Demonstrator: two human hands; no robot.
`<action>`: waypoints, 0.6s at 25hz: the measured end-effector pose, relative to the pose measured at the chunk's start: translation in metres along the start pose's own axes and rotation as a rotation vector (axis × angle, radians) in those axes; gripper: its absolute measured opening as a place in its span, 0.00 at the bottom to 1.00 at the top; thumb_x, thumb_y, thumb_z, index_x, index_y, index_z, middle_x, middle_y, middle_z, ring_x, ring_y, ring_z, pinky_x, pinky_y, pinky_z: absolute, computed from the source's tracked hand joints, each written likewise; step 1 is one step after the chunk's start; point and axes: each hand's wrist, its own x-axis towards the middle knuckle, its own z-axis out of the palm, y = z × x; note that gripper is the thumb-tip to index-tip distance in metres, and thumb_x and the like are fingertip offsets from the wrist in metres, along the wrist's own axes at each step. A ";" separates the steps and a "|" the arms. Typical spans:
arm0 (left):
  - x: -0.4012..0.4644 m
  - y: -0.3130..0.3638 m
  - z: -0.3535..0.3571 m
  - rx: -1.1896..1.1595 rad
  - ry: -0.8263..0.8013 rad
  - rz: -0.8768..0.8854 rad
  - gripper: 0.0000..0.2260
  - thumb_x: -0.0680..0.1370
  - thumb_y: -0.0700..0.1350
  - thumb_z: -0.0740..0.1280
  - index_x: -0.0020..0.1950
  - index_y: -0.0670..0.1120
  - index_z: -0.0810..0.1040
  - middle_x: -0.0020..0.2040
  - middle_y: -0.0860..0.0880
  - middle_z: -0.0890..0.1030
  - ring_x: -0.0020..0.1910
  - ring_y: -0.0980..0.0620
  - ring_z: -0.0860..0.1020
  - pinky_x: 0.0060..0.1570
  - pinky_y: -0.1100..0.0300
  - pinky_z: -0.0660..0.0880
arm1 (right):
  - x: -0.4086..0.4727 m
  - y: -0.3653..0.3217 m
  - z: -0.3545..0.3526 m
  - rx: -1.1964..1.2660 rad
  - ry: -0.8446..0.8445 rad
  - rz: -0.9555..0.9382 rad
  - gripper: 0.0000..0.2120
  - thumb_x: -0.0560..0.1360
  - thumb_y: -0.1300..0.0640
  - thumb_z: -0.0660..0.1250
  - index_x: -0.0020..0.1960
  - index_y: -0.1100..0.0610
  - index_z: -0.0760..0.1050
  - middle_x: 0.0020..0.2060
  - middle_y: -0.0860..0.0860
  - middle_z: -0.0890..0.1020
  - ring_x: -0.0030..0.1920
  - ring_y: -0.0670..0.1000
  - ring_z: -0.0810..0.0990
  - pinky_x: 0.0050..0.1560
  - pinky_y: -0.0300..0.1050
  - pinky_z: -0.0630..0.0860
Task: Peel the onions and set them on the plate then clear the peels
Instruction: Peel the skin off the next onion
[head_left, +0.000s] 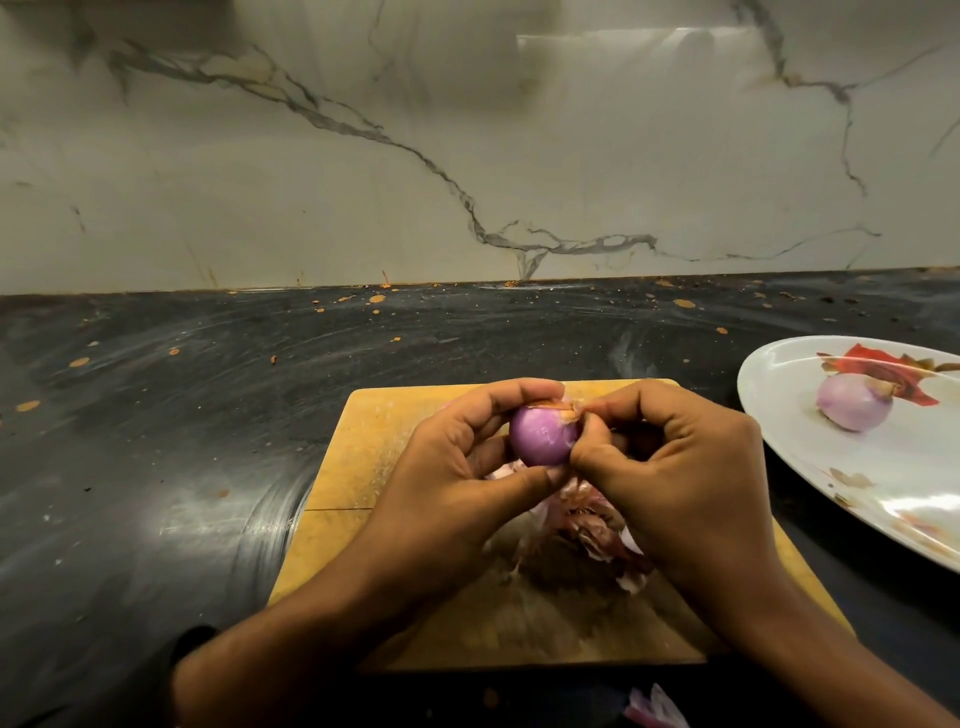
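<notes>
Head view has your left hand (457, 457) cradling the onion (543, 435) over the cutting board (363, 441) while your right hand (675, 467) pinches its last skin at the onion's 2 o'clock; pull it toward the root, then carry the onion to the plate (769, 410) at 3 o'clock.

Wooden cutting board (363, 447) sits at the near edge of the bench (208, 415), roughly in the middle. The bench is dark, smeary stone with little orange splatters along its back edge. Behind it is a white marble backsplash (467, 130) with grey veins.
</notes>
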 end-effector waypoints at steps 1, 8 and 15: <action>0.000 0.001 0.000 -0.020 -0.001 -0.008 0.24 0.69 0.33 0.72 0.64 0.42 0.76 0.60 0.46 0.83 0.59 0.49 0.82 0.57 0.58 0.79 | 0.000 0.000 -0.001 0.030 -0.002 0.049 0.06 0.71 0.63 0.75 0.42 0.52 0.84 0.33 0.43 0.84 0.36 0.45 0.83 0.34 0.37 0.79; 0.002 0.003 0.001 -0.234 0.013 -0.076 0.25 0.67 0.32 0.71 0.63 0.43 0.75 0.59 0.44 0.83 0.58 0.44 0.82 0.54 0.56 0.81 | 0.009 0.002 -0.002 0.373 -0.071 0.395 0.04 0.77 0.62 0.70 0.45 0.58 0.83 0.36 0.52 0.87 0.36 0.53 0.87 0.37 0.46 0.84; 0.003 0.004 -0.001 -0.232 0.041 -0.091 0.25 0.66 0.34 0.72 0.63 0.45 0.75 0.57 0.43 0.83 0.57 0.43 0.83 0.53 0.56 0.81 | 0.008 -0.001 0.000 0.380 -0.179 0.361 0.10 0.73 0.52 0.70 0.51 0.55 0.84 0.43 0.49 0.87 0.43 0.49 0.87 0.41 0.45 0.84</action>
